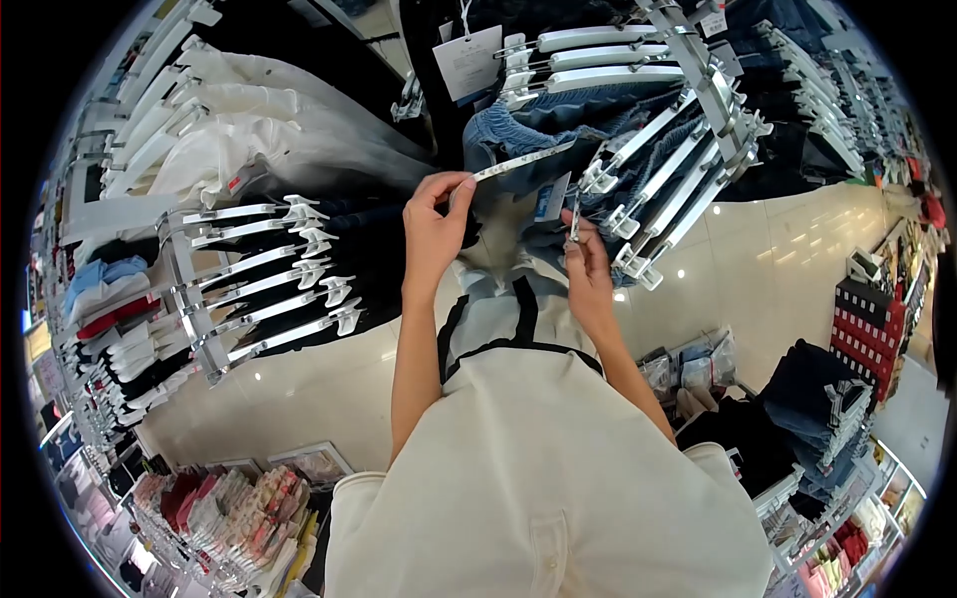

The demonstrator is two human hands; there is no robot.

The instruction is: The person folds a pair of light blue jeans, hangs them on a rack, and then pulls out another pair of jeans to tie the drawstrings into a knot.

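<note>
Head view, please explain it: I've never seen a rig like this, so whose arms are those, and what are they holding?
There is no machine here: these are a person's bare hands, seen by a camera worn on the head, looking down. The left hand pinches a narrow, pale, marked strip. The right hand is beside the clip hangers; its exact grip is unclear. Blue denim clothes hang there, white garments hang to the left, and the shiny floor shows below.

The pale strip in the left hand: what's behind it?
Behind the pale strip hang blue denim clothes; what the left hand covers can't be seen.
</note>
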